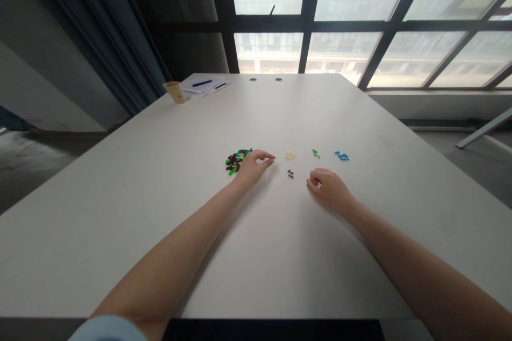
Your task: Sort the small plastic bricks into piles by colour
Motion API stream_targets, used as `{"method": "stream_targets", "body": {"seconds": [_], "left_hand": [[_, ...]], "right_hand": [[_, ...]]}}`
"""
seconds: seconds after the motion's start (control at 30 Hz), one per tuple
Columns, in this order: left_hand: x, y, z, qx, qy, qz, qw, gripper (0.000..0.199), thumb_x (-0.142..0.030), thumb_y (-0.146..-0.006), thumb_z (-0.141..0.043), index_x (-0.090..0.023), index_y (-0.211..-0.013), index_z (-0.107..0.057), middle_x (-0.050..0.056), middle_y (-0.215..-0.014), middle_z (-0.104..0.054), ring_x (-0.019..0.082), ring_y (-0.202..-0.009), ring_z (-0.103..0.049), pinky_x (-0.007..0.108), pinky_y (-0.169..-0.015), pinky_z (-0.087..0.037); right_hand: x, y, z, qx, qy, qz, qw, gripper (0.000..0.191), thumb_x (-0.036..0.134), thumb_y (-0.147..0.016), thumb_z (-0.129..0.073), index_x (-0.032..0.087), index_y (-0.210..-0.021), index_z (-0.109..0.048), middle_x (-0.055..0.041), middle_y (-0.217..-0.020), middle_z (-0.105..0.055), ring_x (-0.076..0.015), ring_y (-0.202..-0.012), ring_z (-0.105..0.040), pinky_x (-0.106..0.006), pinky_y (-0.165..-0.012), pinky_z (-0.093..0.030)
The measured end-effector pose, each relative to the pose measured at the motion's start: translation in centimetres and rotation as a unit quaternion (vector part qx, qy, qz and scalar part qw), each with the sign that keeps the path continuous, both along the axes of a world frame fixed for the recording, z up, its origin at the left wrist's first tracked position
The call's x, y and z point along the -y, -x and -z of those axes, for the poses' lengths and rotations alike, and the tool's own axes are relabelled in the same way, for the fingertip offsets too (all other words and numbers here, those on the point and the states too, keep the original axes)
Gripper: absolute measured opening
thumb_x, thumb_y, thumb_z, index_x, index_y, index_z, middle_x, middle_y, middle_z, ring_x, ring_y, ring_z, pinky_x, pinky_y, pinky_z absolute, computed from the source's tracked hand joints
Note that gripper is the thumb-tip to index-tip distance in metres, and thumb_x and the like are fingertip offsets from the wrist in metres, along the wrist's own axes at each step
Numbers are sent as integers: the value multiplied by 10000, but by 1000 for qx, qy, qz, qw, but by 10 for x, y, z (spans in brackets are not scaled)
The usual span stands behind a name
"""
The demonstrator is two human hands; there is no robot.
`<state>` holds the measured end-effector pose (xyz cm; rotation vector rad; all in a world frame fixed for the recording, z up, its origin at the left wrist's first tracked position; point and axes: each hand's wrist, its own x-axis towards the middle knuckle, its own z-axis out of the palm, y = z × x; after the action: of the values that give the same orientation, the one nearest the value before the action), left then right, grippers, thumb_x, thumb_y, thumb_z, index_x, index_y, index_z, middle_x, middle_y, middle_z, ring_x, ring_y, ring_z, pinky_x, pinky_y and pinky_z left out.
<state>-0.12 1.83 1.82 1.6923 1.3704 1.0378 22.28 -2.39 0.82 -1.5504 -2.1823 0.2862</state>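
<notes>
A mixed pile of small coloured pieces [233, 162], red, green, blue and pale yellow, lies on the white table, partly covered by my left hand [252, 166]. That hand's thumb and forefinger come together in a pinch to the right of the pile; anything between them is too small to make out. My right hand [328, 187] is curled with its fingertips pressed together, just right of a few dark brown pieces [290, 173]; what it holds, if anything, is hidden. Beyond the hands are small groups of pale yellow pieces [290, 155], green pieces [316, 153] and blue pieces [342, 156].
A tan paper cup [175, 92] stands at the table's far left edge beside sheets of paper [196, 88] with a blue pen [202, 83] on them. Two round discs [278, 79] sit near the far edge of the white table [256, 112]. Windows rise behind.
</notes>
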Motion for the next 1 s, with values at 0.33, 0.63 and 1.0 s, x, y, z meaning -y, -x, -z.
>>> {"method": "stream_targets", "body": {"seconds": [0.33,0.63,1.0], "left_hand": [[51,-45,-7,559,345,199,728,258,-278,-548,-793,-144,-685,-620,-4,-746,-557,53,-657,-507,149,-545,-374],[55,-44,-5,534,387,244,711,264,-279,-501,-811,-141,-604,-611,7,-750,-549,68,-669,-491,167,-537,-362],[55,-46,-1,561,420,213,680,272,-305,-529,-797,-164,-645,-595,-13,-727,-544,58,-668,-494,162,-559,-386]], "right_hand": [[0,-1,-4,4,-3,-1,1000,215,212,-717,-443,198,-533,-335,6,-567,-431,-124,-586,-393,-249,-583,-278],[0,0,-1,2,-5,4,1000,235,227,-724,-436,200,-532,-303,11,-567,-408,-124,-584,-386,-250,-584,-273],[-1,0,1,-4,-19,1,1000,231,230,-726,-447,200,-532,-326,8,-568,-421,-124,-583,-389,-249,-579,-280]]}}
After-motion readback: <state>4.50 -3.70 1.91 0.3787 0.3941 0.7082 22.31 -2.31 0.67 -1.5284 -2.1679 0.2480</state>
